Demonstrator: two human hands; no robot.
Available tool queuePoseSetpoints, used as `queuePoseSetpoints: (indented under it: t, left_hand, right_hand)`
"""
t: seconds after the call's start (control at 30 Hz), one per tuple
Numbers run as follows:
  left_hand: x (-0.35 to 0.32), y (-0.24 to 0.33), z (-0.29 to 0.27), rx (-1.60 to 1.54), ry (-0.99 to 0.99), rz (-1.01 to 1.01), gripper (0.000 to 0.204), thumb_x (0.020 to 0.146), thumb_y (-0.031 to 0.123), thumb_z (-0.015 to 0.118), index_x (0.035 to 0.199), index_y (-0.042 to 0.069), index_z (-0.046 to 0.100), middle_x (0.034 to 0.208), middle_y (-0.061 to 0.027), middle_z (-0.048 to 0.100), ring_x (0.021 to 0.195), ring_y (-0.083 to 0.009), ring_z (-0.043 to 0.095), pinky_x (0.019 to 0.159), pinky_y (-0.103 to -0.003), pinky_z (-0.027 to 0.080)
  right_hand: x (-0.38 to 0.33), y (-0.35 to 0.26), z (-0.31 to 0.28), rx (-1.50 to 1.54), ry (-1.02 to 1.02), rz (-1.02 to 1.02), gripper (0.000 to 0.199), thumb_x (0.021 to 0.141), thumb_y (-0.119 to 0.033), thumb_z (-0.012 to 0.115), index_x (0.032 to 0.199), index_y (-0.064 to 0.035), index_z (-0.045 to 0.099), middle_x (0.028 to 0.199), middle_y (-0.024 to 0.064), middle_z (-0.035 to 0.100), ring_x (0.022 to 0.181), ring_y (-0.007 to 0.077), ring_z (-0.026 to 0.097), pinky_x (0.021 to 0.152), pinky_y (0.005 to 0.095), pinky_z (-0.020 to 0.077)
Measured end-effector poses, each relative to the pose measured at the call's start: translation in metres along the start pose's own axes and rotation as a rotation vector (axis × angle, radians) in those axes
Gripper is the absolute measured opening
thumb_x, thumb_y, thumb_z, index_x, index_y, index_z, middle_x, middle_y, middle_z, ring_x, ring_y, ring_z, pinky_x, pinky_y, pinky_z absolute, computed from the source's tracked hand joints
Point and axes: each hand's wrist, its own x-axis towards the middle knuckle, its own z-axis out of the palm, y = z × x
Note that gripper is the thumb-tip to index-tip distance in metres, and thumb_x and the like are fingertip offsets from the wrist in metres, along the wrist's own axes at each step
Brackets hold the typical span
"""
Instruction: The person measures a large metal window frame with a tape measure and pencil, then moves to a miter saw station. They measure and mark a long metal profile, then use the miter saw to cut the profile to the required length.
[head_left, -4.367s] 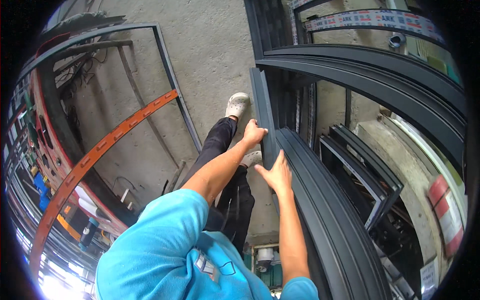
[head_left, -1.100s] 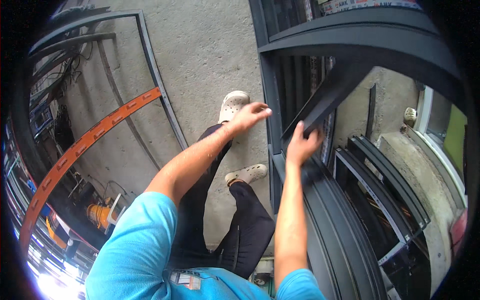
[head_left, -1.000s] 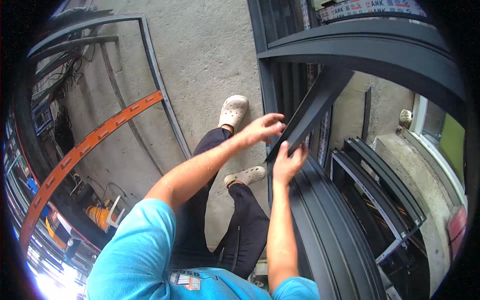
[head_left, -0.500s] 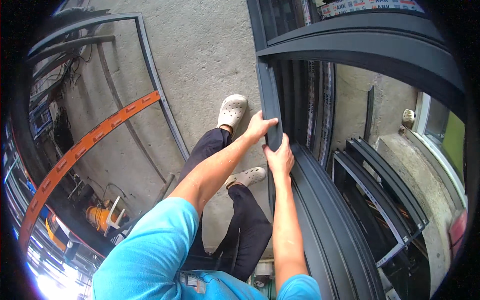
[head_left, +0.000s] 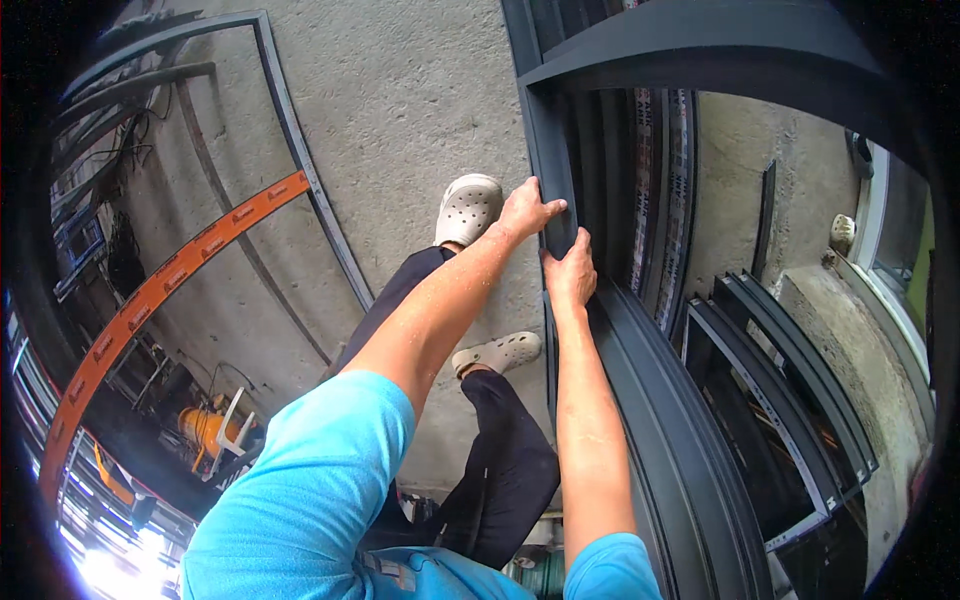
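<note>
A long orange beam (head_left: pixel 170 290) crosses the concrete floor (head_left: pixel 400 110) — beside it a thin dark frame (head_left: pixel 305 170). Loose dark profiles (head_left: pixel 790 400) lie right; an orange tool (head_left: pixel 205 430) sits lower left.

Two hands are in view, the left hand (head_left: pixel 527 207) and the right hand (head_left: pixel 570 272), both gripping one dark metal frame post (head_left: pixel 552 170). Two pale perforated clogs show on the concrete floor (head_left: pixel 420 100): one clog ahead (head_left: pixel 467 208) and one clog nearer (head_left: pixel 500 352). One orange beam (head_left: pixel 160 290) runs diagonally at the left. One thin dark frame (head_left: pixel 300 170) lies on the floor beside it. At the right, about three dark frame sections (head_left: pixel 790 400) are stacked together; their exact number cannot be told. One orange machine (head_left: pixel 205 430) sits at the lower left.
</note>
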Motion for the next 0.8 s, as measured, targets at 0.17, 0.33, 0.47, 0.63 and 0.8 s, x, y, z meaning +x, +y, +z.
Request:
queuePoseSetpoints:
  t: [0.17,0.33,0.47,0.63,0.8]
  left_hand:
    - [-0.003,0.004,0.001,0.160,0.018,0.050,0.064,0.081,0.044,0.075,0.112,-0.006,0.052,0.106,-0.0278,0.066,0.105,-0.0409,0.064,0.090,-0.047,0.051]
    - [-0.006,-0.002,0.005,0.194,0.033,0.080,0.066,0.080,0.046,0.075,0.111,-0.007,0.051,0.105,-0.0286,0.066,0.105,-0.0405,0.064,0.089,-0.047,0.052]
    - [-0.006,-0.007,0.002,0.153,-0.016,0.106,0.070,0.080,0.047,0.075,0.115,-0.008,0.050,0.101,-0.0288,0.067,0.102,-0.0413,0.065,0.087,-0.047,0.053]
    - [-0.006,-0.008,0.004,0.207,0.041,0.143,0.079,0.079,0.050,0.075,0.120,-0.011,0.048,0.101,-0.0280,0.067,0.100,-0.0410,0.066,0.085,-0.046,0.054]
    - [-0.004,-0.003,0.011,0.395,0.110,0.180,0.085,0.082,0.054,0.069,0.126,-0.014,0.044,0.107,-0.0273,0.065,0.102,-0.0394,0.065,0.085,-0.045,0.054]
  right_hand:
    - [0.003,0.010,0.010,0.040,0.012,-0.008,0.073,0.074,-0.026,0.080,0.133,-0.0060,0.043,0.119,0.0220,0.062,0.106,0.0409,0.062,0.088,0.0491,0.0496]
    - [0.003,0.013,0.012,0.062,-0.020,0.012,0.072,0.074,-0.026,0.079,0.133,-0.0058,0.043,0.119,0.0223,0.062,0.107,0.0416,0.062,0.089,0.0494,0.0490]
    - [0.003,0.013,0.011,0.075,-0.028,0.017,0.070,0.074,-0.026,0.078,0.132,-0.0051,0.043,0.120,0.0227,0.061,0.108,0.0424,0.061,0.090,0.0496,0.0484]
    - [0.004,0.008,0.002,0.119,-0.075,0.026,0.069,0.074,-0.025,0.077,0.131,-0.0035,0.043,0.120,0.0254,0.060,0.109,0.0429,0.060,0.092,0.0496,0.0477]
    - [0.021,0.024,0.013,0.073,-0.027,-0.079,0.067,0.074,-0.025,0.077,0.129,-0.0039,0.044,0.121,0.0260,0.057,0.110,0.0452,0.057,0.094,0.0494,0.0466]
